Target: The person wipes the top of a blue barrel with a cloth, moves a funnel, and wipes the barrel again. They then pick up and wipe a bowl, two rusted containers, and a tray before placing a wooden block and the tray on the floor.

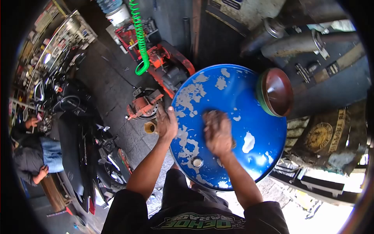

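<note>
A blue drum (257, 132) with patches of worn paint fills the middle of the view, its round top facing up. My left hand (167, 123) rests at the drum's left rim, fingers spread and pointing away from me. On the drum's top lies my right hand (218, 132), its fingers curled down over something dark that I cannot make out. A green and reddish-brown bowl (277, 92) sits tilted at the drum's right edge. Near my right wrist is a round metal cap (197, 162). Beside my left hand stands a small yellowish cup or tube (150, 127).
Left, a motorcycle (74, 152) stands near a seated person (31, 156). Beyond the drum are a red machine (171, 70), an orange-red vise (145, 105) and a green coiled hose (140, 39). Metal pipes (292, 45) and a printed sack (323, 136) are at the right.
</note>
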Tool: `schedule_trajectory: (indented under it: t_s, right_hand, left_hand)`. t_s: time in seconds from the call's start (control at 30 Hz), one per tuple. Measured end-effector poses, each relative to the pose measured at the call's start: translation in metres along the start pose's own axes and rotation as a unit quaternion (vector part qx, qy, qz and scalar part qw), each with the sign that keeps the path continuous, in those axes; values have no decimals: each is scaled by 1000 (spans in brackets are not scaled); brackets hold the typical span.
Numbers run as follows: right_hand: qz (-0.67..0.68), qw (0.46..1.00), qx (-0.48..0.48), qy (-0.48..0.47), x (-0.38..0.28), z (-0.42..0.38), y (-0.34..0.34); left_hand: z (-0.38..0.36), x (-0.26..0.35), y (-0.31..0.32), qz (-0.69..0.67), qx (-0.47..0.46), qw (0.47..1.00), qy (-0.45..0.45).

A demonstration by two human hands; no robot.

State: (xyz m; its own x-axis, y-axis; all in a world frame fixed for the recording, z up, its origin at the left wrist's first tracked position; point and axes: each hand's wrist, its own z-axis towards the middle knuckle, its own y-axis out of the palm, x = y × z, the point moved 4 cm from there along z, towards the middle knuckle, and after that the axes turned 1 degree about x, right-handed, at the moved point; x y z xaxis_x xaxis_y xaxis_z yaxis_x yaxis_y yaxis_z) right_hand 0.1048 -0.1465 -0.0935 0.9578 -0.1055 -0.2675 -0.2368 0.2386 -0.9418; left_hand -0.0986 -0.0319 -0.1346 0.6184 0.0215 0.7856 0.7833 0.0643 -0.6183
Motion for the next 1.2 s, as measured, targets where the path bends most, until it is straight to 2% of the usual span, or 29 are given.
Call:
schedule_trajectory:
  t_s: [0.03,0.07,0.1,0.17,0.2,0.23,0.27,0.3,0.37,0.4,0.43,0.47,0.5,0.53,0.6,0.63,0.7,0.73,0.8,0.83,0.87,0.9,0.93,0.97,1.0,1.03,1.1,1.17,1.2]
  right_hand:
    - [48,997,-30,-58,-24,-2,-1]
    - [1,997,-24,-76,-18,1,6]
    - [15,996,10,-87,-1,12,8]
    - [1,985,97,-142,36,57,-6]
    - [23,995,79,-55,47,83,-18]
    - [-22,990,130,-44,67,107,3]
    - [-44,991,130,-2,78,134,22]
    - [-19,989,143,26,71,157,30]
    - [64,994,74,52,24,186,34]
    - [3,993,114,43,6,189,54]
    - [-27,996,82,1,-13,182,63]
    - [-52,992,56,-104,-32,166,69]
    - [56,987,33,-146,-56,137,56]
    - [103,981,-45,-160,-75,111,58]
    - [178,961,50,-208,-101,56,42]
    - [176,960,57,-208,-99,57,37]
    - [193,931,43,-308,-91,55,28]
    - [171,946,-23,-273,-79,78,49]
    - [114,972,74,-192,-54,129,64]
    - [119,984,64,-114,-47,147,71]
    - [149,979,116,-80,-54,149,57]
    - [149,980,105,-81,-62,141,57]
    - [159,979,75,-102,-68,126,60]
    - [168,977,53,-123,-74,116,62]
    - [162,970,61,-171,-84,99,62]
    - [224,950,56,-209,-94,79,55]
    - [256,932,-3,-258,-103,34,41]
    - [244,914,-64,-317,-100,-7,33]
    - [241,915,-65,-318,-100,-23,24]
  left_hand:
    - [2,3,-3,3,13,1000,-4]
    - [2,10,-6,-13,34,998,45]
    - [1,16,-9,-27,51,994,93]
    - [0,14,-9,5,43,997,66]
    - [0,13,-7,16,42,997,67]
    - [0,13,-7,27,41,997,67]
    - [0,14,-8,31,33,997,69]
    - [1,11,-8,22,19,998,52]
    - [-1,12,-9,11,54,994,90]
    - [-1,13,-12,16,54,994,91]
    - [-2,15,-14,-42,52,995,76]
    - [-4,17,-17,-101,49,992,61]
    - [-3,14,-18,-137,57,988,47]
    - [-4,5,-17,-172,58,983,13]
    - [14,-35,7,-392,37,919,-13]
    - [7,-34,2,-373,29,926,-59]
    - [11,-41,5,-377,36,924,-52]
    - [10,-40,4,-361,47,930,-45]
    - [14,-45,7,-307,98,947,-14]
    - [0,-15,-11,-236,134,962,9]
    - [-2,-7,-18,-234,119,965,-12]
    - [-1,-8,-17,-234,102,966,-40]
    - [19,-48,9,-300,79,950,-19]
    - [22,-50,10,-392,63,918,-25]
    - [26,-53,13,-421,64,903,-53]
    - [27,-57,14,-450,65,887,-82]
    - [22,-54,12,-459,72,881,-91]
    - [18,-45,9,-453,84,876,-144]
    - [40,-85,29,-446,54,882,-141]
